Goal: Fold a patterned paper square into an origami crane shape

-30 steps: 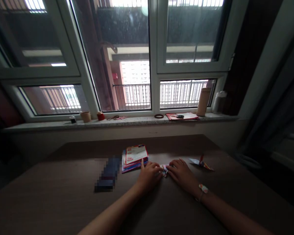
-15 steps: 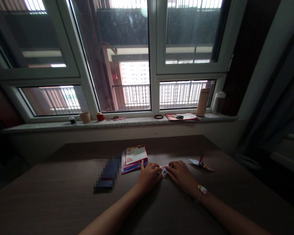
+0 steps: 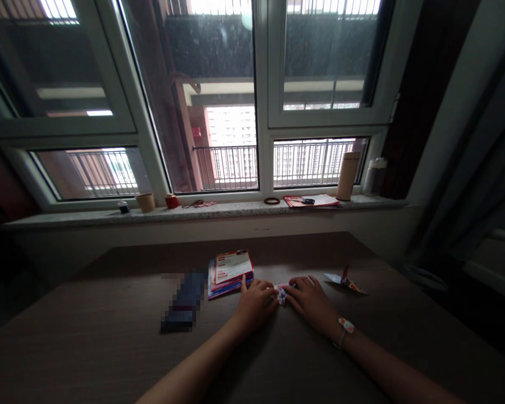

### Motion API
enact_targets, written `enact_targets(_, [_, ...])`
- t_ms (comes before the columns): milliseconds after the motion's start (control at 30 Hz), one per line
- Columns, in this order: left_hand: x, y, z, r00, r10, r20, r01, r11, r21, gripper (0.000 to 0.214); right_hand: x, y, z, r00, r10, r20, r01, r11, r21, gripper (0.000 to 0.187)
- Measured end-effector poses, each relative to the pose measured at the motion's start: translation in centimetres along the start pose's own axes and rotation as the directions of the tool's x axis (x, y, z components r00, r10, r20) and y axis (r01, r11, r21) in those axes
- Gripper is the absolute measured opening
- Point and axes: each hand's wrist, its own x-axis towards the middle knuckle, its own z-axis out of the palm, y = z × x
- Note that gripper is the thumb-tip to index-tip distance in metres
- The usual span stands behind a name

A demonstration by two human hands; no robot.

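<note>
A small piece of folded, printed paper [image 3: 282,295] lies on the brown table between my hands. My left hand [image 3: 257,303] closes its fingers on the paper's left edge, the thumb side near a stack of printed sheets. From the other side my right hand [image 3: 310,298] presses its fingertips on the same paper. Part of the paper is hidden under the fingers. To the right stands a folded paper shape [image 3: 345,281] with pointed white and coloured wings. The stack of printed sheets [image 3: 232,269] sits just beyond my left hand.
A pixelated dark object [image 3: 185,303] lies on the table [image 3: 88,336] left of the stack. Along the stone windowsill [image 3: 235,210] are a paper cup [image 3: 145,202], a red spool [image 3: 172,201], scissors [image 3: 307,201] on papers, a tan bottle [image 3: 348,176] and a pale bottle [image 3: 375,177].
</note>
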Motion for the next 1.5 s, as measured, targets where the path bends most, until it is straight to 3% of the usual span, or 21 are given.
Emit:
enact_targets(900, [0.54, 0.16, 0.07, 0.999, -0.002, 0.045, -0.004, 0.993, 0.118, 0.031, -0.02, -0.07, 0.14, 1.000, 0.009, 0.018, -0.009, 1.000, -0.002, 0.027])
enact_targets(1500, [0.50, -0.08, 0.53, 0.999, -0.017, 0.039, 0.012, 0.994, 0.111, 0.030, -0.14, 0.40, -0.14, 1.000, 0.000, -0.022, 0.004, 0.985, 0.174, 0.017])
